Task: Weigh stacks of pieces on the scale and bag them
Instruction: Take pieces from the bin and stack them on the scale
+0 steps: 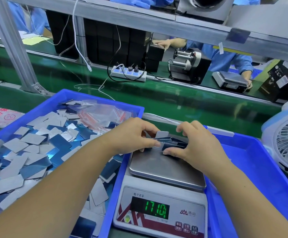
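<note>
Fingers and thumbs of both hands curl in from either side around a small stack of pieces point(169, 143) sitting at the far edge of the steel weighing pan point(165, 169). On the left hand point(131, 134), the thumb presses the near corner of the stack while the fingers hook over its far side; the right hand point(200, 143) mirrors it, thumb low against the pan side of the stack, fingers bent over the top. The stack itself is uneven and fanned: thin rectangular cards with rounded corners, matte grey-white on one face and glossy blue on the other, one pale card standing up at the left end.

The electronic scale point(160, 212) sits between two blue plastic bins, and its green display point(155, 209) reads 17.10 or close to it. The left blue bin point(37, 107) holds a loose heap of the same grey and blue cards point(28, 152), with a pile of clear zip bags point(103, 114) with red seal strips at its far end. A white fan point(287, 143) stands at the right.
</note>
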Tool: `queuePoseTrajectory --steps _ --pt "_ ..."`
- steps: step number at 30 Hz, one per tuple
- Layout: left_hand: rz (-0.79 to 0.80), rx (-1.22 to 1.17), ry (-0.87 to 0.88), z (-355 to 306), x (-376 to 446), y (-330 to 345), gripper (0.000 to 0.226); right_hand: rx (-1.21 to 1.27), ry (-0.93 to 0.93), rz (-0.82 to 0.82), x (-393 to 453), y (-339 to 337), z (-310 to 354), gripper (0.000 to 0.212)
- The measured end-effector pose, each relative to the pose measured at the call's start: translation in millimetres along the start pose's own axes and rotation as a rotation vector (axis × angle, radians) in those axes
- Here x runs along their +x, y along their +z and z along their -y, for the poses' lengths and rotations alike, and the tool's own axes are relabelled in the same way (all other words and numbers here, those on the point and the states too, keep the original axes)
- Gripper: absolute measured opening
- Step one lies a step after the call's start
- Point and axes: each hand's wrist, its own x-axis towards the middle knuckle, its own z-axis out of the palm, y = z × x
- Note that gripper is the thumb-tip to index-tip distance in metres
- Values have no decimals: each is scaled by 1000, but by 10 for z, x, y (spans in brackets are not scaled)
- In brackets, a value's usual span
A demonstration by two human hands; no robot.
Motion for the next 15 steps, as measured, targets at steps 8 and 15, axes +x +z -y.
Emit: queuePoseTrajectory --steps 8,15 --pt "-57 96 39 -3 5 33 9 172 -34 34 29 100 17 47" --pt "-64 194 129 -15 17 46 15 281 -36 38 -4 33 -47 26"
